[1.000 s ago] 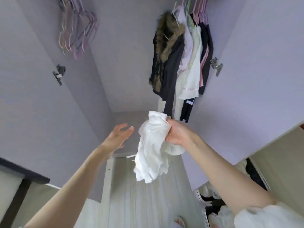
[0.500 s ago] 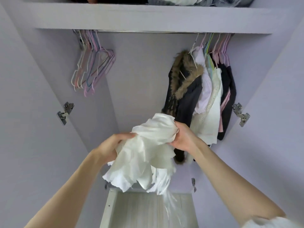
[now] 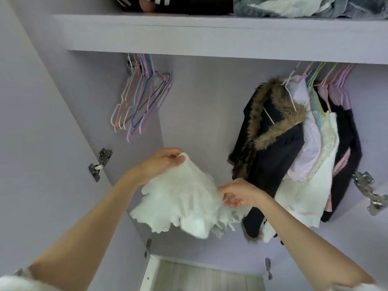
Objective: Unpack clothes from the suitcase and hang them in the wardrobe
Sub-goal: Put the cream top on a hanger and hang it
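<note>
— What are the hands doing right now?

— Both are holding a crumpled white garment in front of the open lilac wardrobe; the left hand is pinching its top edge between thumb and fingers, raised higher; the right hand is gripping the cloth's right side lower down, fingers curled round a fold.

— And the garment itself?

— It is hanging bunched between the two hands, ruffled edges drooping below them; it is held in the air, not touching the rail or the clothes already hung.

— What is hanging inside?

— At the left end of the rail a bunch of empty wire hangers is dangling, pink, white, blue and lilac; at the right a dark jacket with a fur-trimmed hood is hanging, and beside it pale tops and a black piece with pink stripes, all pressed close together.

— Above that?

— A shelf is running across the top; folded dark and denim clothes are lying on it; metal hinges are showing on both side walls.
</note>
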Demonstrator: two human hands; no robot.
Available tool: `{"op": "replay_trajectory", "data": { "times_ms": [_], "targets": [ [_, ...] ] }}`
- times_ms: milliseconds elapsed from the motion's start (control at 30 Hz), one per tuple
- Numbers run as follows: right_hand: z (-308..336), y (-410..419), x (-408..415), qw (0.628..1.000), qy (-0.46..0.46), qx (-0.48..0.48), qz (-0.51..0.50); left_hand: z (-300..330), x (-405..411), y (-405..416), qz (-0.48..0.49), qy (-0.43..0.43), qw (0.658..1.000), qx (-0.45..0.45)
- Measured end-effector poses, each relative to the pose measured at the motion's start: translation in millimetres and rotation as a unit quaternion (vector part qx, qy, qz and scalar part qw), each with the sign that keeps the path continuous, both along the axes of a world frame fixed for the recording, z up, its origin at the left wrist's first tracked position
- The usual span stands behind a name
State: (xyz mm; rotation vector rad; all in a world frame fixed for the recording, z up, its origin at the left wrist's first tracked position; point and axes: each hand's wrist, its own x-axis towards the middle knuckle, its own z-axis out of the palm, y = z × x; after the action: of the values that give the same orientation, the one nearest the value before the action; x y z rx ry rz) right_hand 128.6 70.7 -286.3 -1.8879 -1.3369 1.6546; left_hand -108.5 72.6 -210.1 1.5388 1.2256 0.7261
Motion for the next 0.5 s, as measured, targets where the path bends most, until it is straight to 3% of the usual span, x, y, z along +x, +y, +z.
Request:
{"op": "replay_trajectory", "data": {
  "times_ms": [133,267,367,500],
  "targets": [
    [20.1,29.2,-31.1,0.990,0.054,0.075,0.102,17.8,0.7,38.2,-0.069,0.033,0.994,0.073],
    [40.2,53.8,-75.6,0.955,0.113,0.143,0.235,35.6,-14.5,72.9,-0.073,-0.059,0.994,0.056],
    [30.8,66.9,-99.2,0.961,0.113,0.153,0.200,46.1,-21.9,93.0,-0.055,-0.074,0.993,0.070],
    [16.7,84.7,-103.8,0.981,0.171,0.084,0.037,35.3,-32.5,117.8,0.058,0.044,0.983,0.171]
  ]
}}
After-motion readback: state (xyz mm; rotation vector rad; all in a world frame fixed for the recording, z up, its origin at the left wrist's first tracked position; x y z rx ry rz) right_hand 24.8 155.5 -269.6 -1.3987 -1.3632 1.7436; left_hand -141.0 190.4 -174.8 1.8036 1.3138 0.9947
